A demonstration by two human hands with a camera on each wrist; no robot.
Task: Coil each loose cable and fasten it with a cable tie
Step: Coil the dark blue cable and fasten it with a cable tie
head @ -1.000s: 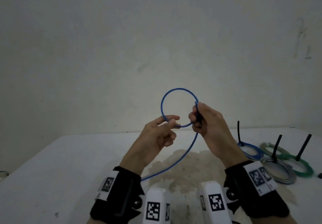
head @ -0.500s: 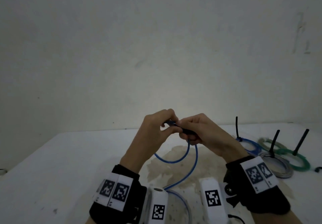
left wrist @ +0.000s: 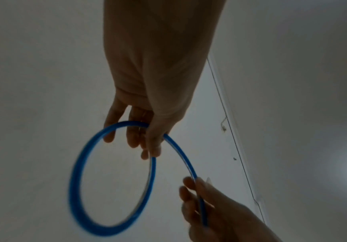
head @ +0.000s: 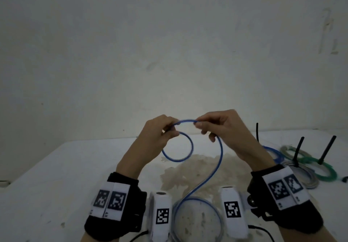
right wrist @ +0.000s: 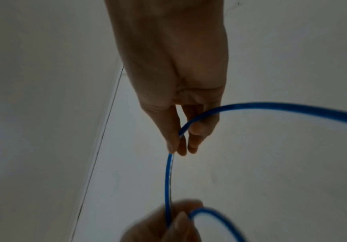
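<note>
A thin blue cable [head: 220, 159] is held up over the white table [head: 56, 175]. My left hand [head: 165, 130] pinches the top of a small hanging loop [head: 178, 146] of it; in the left wrist view the loop [left wrist: 79, 180] hangs from the fingers [left wrist: 151, 144]. My right hand [head: 205, 126] pinches the cable a short span to the right; in the right wrist view the cable [right wrist: 169, 176] runs from its fingertips [right wrist: 178, 145]. From the right hand the cable drops in a curve to a loose ring [head: 197, 202] on the table near me.
At the right of the table lie several coiled cables, blue [head: 273, 152], grey [head: 308, 177] and green [head: 327, 170], each with a black tie tail [head: 298, 151] standing up. A brownish stain [head: 188, 175] marks the table's middle. A pale wall [head: 169, 53] rises behind.
The loop swung from above the hands to hanging below the left hand. The hands came together, then drew apart with a short span of cable between them.
</note>
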